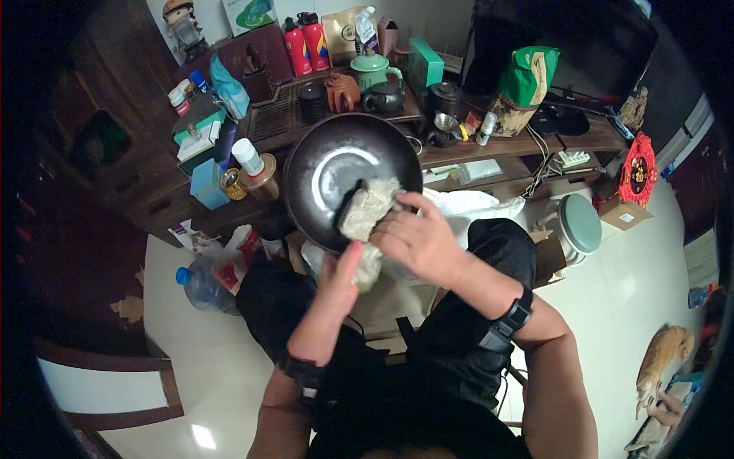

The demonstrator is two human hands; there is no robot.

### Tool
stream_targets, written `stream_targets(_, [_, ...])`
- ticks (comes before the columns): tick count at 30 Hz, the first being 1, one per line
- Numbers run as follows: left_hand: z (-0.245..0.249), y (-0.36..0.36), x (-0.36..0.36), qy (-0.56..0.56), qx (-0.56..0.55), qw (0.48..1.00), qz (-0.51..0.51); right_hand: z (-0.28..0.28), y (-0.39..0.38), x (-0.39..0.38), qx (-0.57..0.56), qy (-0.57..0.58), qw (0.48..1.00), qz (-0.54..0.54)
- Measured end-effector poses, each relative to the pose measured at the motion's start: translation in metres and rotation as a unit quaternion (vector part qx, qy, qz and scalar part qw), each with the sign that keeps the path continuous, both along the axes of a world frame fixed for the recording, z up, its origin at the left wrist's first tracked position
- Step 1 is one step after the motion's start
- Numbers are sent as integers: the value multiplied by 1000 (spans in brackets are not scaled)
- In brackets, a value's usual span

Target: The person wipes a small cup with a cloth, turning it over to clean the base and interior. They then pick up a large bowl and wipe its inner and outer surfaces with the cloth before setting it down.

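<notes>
A dark wok (310, 172) is tilted toward me above my knees, its shiny inside facing up. My right hand (417, 241) is closed on a crumpled pale cloth (368, 208), which lies against the wok's inner surface on the near right side. Part of the cloth hangs over the near rim. My left hand (336, 287) is at the near edge of the wok, thumb up beside the hanging cloth. Its other fingers are mostly hidden, but it appears to grip the rim.
Behind the wok, a dark wooden cabinet (451, 157) carries teapots, red bottles (306, 46) and a green bag (527, 76). A water bottle (205, 287) stands on the floor at left, a green-topped stool (579, 223) at right. A cat (664, 359) is at far right.
</notes>
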State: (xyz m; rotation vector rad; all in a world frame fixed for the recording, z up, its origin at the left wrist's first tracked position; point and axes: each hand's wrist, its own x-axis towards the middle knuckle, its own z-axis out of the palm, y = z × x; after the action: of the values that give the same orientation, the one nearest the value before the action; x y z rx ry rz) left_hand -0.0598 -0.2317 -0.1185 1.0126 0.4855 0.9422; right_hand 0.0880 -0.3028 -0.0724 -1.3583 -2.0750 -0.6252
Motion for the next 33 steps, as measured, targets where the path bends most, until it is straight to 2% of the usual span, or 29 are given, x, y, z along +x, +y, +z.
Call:
stream_targets(2, [-11, 0, -2, 10, -53, 998, -8, -3, 0, -8, 6, 25, 999, 20])
stream_targets(4, [-7, 13, -17, 87, -67, 993, -46, 0, 1, -6, -2, 20, 999, 50])
stream_targets(5, [-3, 19, -26, 74, -35, 992, -93, 4, -1, 2, -21, 1, 997, 72])
stream_targets(8, [-8, 33, -34, 141, 83, 985, -52, 11, -6, 12, -57, -43, 996, 58])
stream_targets(12, [-2, 30, -26, 91, -129, 985, -69, 9, -1, 9, 8, -28, 999, 21])
stream_targets(16, [23, 25, -25, 34, -93, 992, -77, 4, -5, -2, -7, -44, 998, 52])
stream_targets(20, [21, 54, -43, 86, -43, 992, -85, 17, -11, 19, -53, -105, 991, 72])
stream_targets(21, [24, 58, -45, 71, 13, 990, -124, 23, -13, 23, -67, -136, 987, 58])
stream_targets(23, [25, 60, -43, 63, -27, 983, -171, 24, -16, 26, -68, -174, 982, 32])
stream_targets(24, [27, 61, -42, 59, -45, 978, -193, 22, -15, 24, -50, -147, 988, 22])
stream_targets(26, [2, 39, -25, -3, -103, 994, -48, 18, -12, 16, -10, -93, 996, 3])
stream_targets(28, [23, 3, -10, 11, -125, 990, 66, 11, -12, -1, -1, -58, 998, 10])
stream_targets(29, [27, 6, -15, -24, -138, 989, 47, 8, -13, -6, -20, -57, 998, 17])
stream_targets(30, [14, 20, -22, -32, -85, 996, 18, 6, -15, -10, -41, -55, 997, 25])
stream_targets(32, [16, 34, -33, -13, -51, 997, -63, 6, -17, 4, -74, -79, 993, 48])
stream_targets(33, [16, 39, -38, 8, -32, 998, -55, 9, -16, 14, -88, -92, 990, 59])
